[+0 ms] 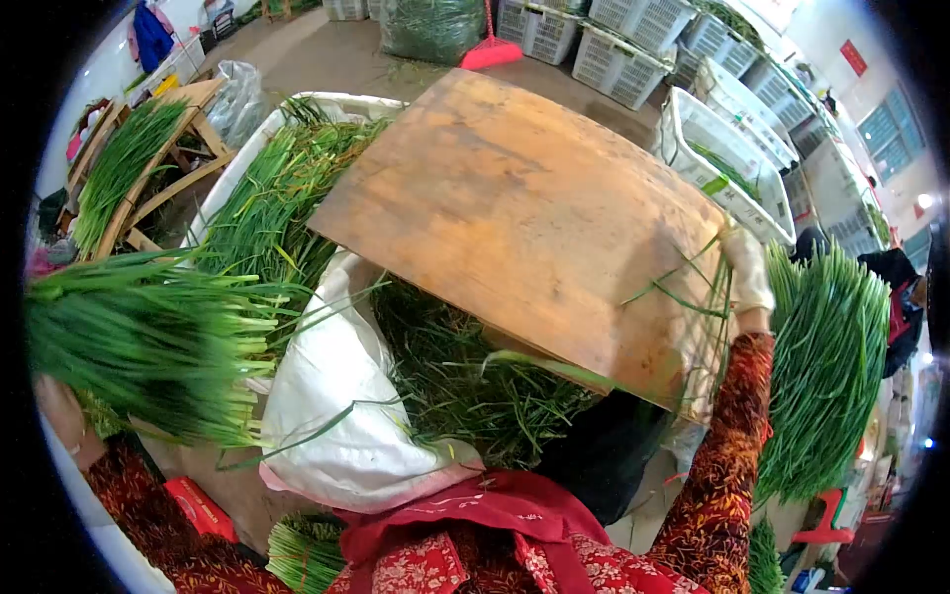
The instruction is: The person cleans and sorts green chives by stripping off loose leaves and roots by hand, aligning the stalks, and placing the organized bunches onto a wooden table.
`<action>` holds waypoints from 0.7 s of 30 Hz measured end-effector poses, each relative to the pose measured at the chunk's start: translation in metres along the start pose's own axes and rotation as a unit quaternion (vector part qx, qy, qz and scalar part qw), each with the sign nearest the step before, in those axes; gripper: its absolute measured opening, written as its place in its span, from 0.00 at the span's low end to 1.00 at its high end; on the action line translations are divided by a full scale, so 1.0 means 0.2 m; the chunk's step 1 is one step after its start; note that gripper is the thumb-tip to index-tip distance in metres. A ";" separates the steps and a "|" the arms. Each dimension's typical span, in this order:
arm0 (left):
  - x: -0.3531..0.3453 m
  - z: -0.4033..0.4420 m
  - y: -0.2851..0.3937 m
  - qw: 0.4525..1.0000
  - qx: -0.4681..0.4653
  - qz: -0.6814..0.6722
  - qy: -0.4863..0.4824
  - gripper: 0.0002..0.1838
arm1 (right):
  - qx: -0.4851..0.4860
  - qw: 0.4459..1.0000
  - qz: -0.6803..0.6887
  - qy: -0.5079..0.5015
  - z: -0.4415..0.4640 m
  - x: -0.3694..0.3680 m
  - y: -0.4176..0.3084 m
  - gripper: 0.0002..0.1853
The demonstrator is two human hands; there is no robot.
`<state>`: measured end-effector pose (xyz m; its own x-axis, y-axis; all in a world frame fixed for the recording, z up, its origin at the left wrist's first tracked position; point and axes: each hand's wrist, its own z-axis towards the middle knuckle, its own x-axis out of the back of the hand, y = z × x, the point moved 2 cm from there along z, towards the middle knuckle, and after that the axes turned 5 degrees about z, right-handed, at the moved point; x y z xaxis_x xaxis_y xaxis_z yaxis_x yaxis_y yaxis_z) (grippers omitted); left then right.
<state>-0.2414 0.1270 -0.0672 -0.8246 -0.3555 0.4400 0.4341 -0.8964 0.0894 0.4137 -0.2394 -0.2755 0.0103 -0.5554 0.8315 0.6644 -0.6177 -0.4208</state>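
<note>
At the far left, my left hand (61,411) holds a thick bunch of garlic chives (148,346), smeared by motion, with its pale cut ends facing right. The bunch hides most of that hand's fingers. My right hand (747,267), in a pale glove, lies along the right edge of a tilted wooden board (524,218), its fingers stretched out. A few loose chive blades (683,282) lie on the board beside this hand. Below the board, a white sack (341,376) gapes around a heap of loose leaves (485,396).
Another large chive bunch (826,366) stands right of my right arm. A white tub (213,213) of greens sits behind the sack. At the back are stacked crates (618,64), a white bin (727,183) and a red dustpan (492,51). A wooden rack (183,148) holds more chives.
</note>
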 end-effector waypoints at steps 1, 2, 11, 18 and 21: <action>-0.01 0.06 0.03 0.969 -0.146 0.201 0.005 0.26 | 0.027 0.998 -0.055 0.019 -0.03 -0.09 0.10 0.13; -0.01 0.11 0.05 0.875 -0.279 0.396 0.005 0.25 | 0.057 0.994 -0.071 0.056 -0.08 -0.18 0.07 0.14; -0.16 0.50 0.07 0.969 0.039 -0.234 0.075 0.21 | 0.178 0.748 0.249 -0.589 -0.97 -0.47 -1.45 0.20; -0.87 0.81 0.61 0.809 -0.130 -0.569 -0.071 0.09 | 0.173 0.740 0.347 -0.550 -1.32 -0.58 -1.50 0.20; -1.10 0.88 0.82 0.678 0.075 -0.728 -0.068 0.08 | 0.086 0.721 0.369 -0.579 -1.26 -0.54 -1.38 0.20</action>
<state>0.0742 0.1044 0.0075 -0.3817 0.9144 -0.1351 -0.7644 -0.2301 0.6023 0.0404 -0.1506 -0.3403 0.9606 0.2028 0.1902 0.2397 -0.2573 -0.9362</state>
